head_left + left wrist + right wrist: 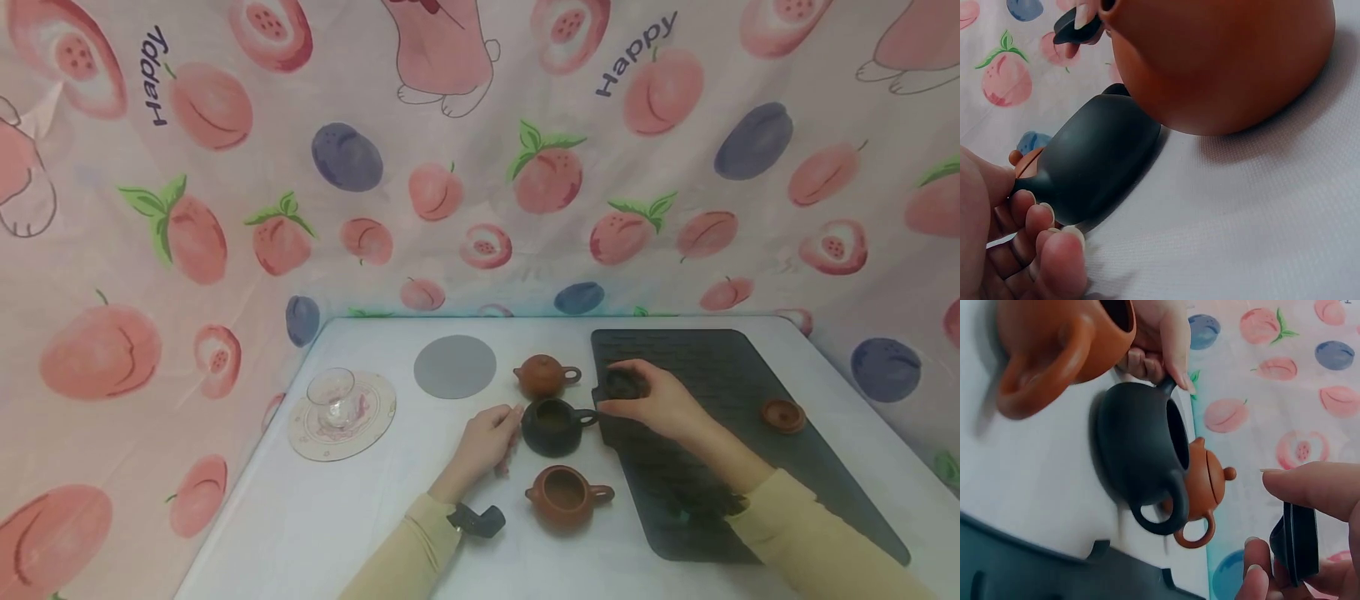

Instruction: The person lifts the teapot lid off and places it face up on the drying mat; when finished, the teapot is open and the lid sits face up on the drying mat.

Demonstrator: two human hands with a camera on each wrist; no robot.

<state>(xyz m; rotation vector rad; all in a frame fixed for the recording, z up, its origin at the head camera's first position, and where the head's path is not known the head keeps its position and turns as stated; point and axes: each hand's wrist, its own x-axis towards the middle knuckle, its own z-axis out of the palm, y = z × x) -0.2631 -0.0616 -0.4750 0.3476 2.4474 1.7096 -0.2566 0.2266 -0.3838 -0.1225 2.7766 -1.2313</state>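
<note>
Teapots stand in a column on the white table (360,517) in my head view: a lidded brown teapot (545,374), an open black teapot (555,425) and an open brown teapot (564,495). My left hand (486,442) curls its fingers against the black pot's spout side. My right hand (660,400) pinches the black lid (624,383) over the ribbed dark mat (720,367). Only the right wrist view shows the lid edge-on, a thin matte disc (1297,544). The left wrist view shows smooth, rounded clay bellies.
</note>
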